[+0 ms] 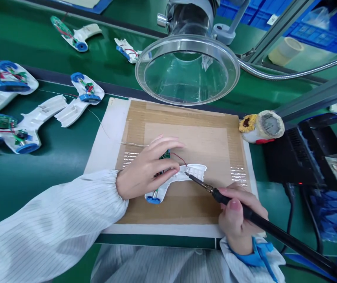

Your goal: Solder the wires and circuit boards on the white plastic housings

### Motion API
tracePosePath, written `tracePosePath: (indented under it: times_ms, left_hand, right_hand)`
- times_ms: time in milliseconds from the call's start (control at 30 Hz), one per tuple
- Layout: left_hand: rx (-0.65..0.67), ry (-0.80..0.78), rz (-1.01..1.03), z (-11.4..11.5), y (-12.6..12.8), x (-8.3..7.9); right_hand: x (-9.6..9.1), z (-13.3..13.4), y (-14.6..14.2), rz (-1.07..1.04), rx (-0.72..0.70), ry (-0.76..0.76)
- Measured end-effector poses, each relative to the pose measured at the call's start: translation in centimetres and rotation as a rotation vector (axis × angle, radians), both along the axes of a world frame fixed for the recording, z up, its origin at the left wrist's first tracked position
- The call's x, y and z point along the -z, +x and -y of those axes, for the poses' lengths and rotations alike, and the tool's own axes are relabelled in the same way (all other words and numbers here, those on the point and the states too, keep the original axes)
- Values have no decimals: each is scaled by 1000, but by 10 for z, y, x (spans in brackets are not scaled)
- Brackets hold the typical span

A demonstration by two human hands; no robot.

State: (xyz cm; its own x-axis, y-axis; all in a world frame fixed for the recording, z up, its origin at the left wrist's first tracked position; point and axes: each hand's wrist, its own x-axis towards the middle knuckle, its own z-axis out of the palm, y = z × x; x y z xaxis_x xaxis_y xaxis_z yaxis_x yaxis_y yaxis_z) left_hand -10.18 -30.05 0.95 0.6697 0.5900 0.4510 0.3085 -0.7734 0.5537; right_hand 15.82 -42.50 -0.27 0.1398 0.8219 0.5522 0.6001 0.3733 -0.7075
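My right hand [239, 216] is wrapped round the black handle of a soldering iron [206, 186]. The iron's tip touches or nearly touches the inside of a white plastic shell half [196, 171], which lies open on the cardboard. My left hand [149, 167] rests over the shell's other end, thumb and forefinger pinched together close to the tip. A thin silvery solder wire [134, 144] runs in from the left to this hand; its end is hidden by the fingers. Partly under the hand sits a green circuit board [165, 154], with a red wire [178, 157] leading to the shell.
A magnifier lamp [187, 98] hangs over the board's far edge. More opened white shells [90, 94] with circuit boards lie at left and on the back ledge. To the right stand a pot with a yellow sponge [248, 122] and a black box [292, 155].
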Motion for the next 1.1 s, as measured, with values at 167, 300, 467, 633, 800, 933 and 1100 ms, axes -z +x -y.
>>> tracePosePath:
  times_ms: [167, 300, 467, 633, 800, 933, 1100]
  left_hand:
    - [-9, 24, -11, 0, 0, 1]
    - [0, 37, 15, -1, 1, 2]
    - [-43, 29, 35, 0, 7, 2]
    - [-59, 43, 28, -1, 10, 2]
    - [-44, 36, 34, -2, 11, 4]
    - [-43, 58, 41, 0, 16, 4]
    - [-219, 49, 159, -15, -2, -17]
  right_hand:
    - [-3, 1, 1, 15, -16, -41]
    - [-3, -3, -2, 22, -66, 18]
    - [-3, -7, -4, 7, -72, 110]
    - [-3, -4, -1, 15, 3, 29]
    - [-1, -4, -1, 6, -43, -5]
    - [-3, -9, -4, 11, -64, 54]
    - [-5, -11, -4, 6, -92, 132]
